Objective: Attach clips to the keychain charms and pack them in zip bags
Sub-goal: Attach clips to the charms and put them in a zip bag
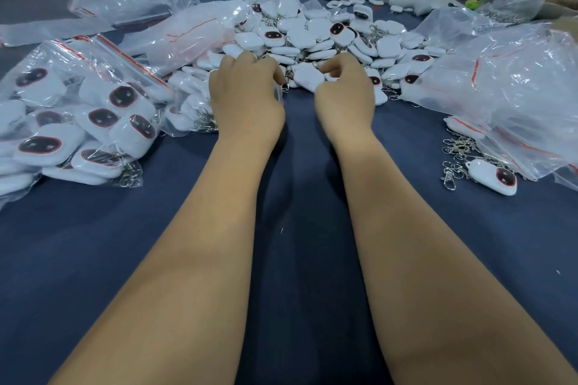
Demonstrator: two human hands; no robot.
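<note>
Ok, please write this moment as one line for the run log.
left hand: pinches clip | right hand: holds white charm | loose charm pile: behind hands | packed zip bags: left

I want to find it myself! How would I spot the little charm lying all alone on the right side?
Start at the dark blue table and go to the crinkly clear bags on the right. Just below them, beside loose silver clips, lies one lone white charm. Unlike the heaped ones, it sits by itself, unbagged, showing its dark red-rimmed oval.
</note>
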